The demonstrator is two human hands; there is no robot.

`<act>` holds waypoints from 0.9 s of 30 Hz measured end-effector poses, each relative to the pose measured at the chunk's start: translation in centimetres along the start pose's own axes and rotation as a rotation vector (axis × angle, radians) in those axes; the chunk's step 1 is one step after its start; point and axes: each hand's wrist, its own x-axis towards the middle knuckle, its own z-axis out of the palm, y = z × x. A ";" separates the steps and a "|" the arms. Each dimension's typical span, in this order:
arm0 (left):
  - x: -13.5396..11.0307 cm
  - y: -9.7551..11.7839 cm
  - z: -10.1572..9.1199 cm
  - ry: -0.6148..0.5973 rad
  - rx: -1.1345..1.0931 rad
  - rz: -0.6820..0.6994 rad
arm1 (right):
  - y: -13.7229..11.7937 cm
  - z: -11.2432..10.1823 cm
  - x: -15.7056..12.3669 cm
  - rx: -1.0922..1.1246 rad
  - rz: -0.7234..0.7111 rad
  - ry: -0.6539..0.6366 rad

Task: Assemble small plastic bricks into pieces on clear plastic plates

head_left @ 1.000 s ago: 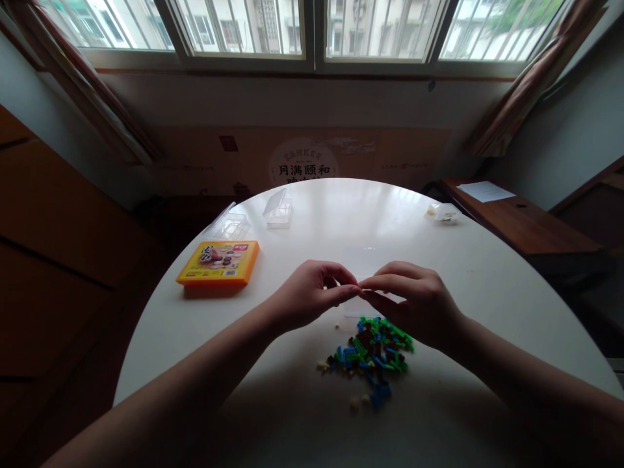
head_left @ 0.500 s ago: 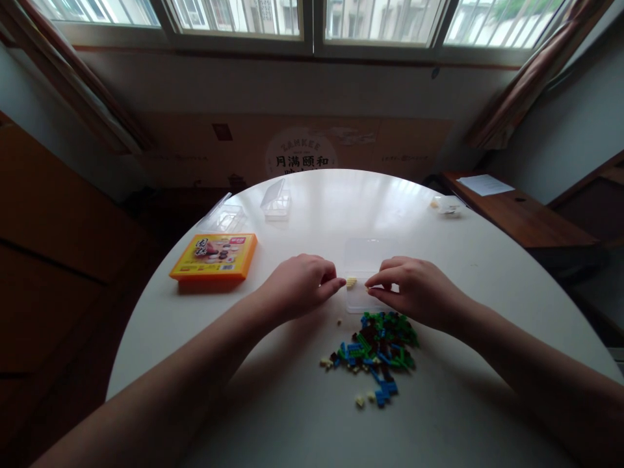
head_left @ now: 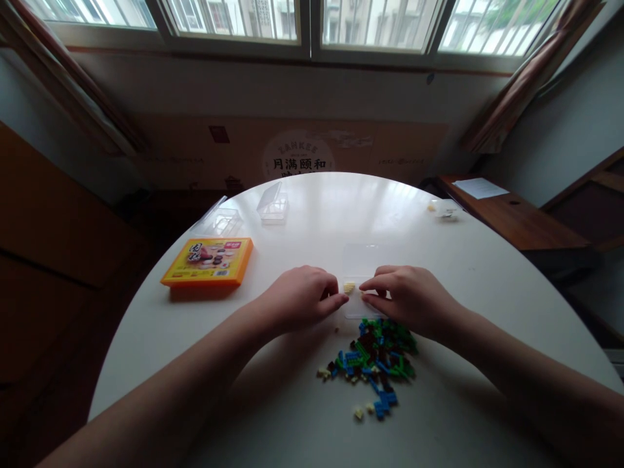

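A clear plastic box (head_left: 351, 312) lies with its lid (head_left: 358, 259) folded back, away from me. My left hand (head_left: 308, 294) is at its left wall, thumb and bent fingers closed on the edge. Just inside that wall sits a small block of cream toy bricks (head_left: 349, 286). Over the box, my right hand (head_left: 409, 296) pinches a tiny cream brick (head_left: 362, 294), mostly covered by the fingertips. Nearer to me, a loose pile of green, blue, brown and cream bricks (head_left: 377, 354) spreads over the white table. One small brick (head_left: 336, 330) lies apart, left of the pile.
An orange and yellow game box (head_left: 209, 263) rests on the round white table (head_left: 273, 416) at left. Behind it are two open clear cases (head_left: 221, 222) (head_left: 273, 207). A small clear bag (head_left: 444, 209) lies at the far right, near a wooden desk (head_left: 517, 218).
My right hand has shifted slightly left, closer to the cream block, still with its small brick. The left thumb sits a little lower along the box edge. The whole view has tilted slightly.
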 end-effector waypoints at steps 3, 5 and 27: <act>0.0 0.1 0.1 -0.014 -0.005 0.001 | 0.2 -0.1 -0.1 0.023 -0.032 0.029; 0.1 0.1 0.1 -0.026 -0.005 0.003 | 0.5 -0.3 -0.3 0.029 -0.065 0.038; 0.1 0.2 0.0 -0.038 0.024 0.012 | 0.0 0.0 -0.1 -0.027 -0.112 -0.017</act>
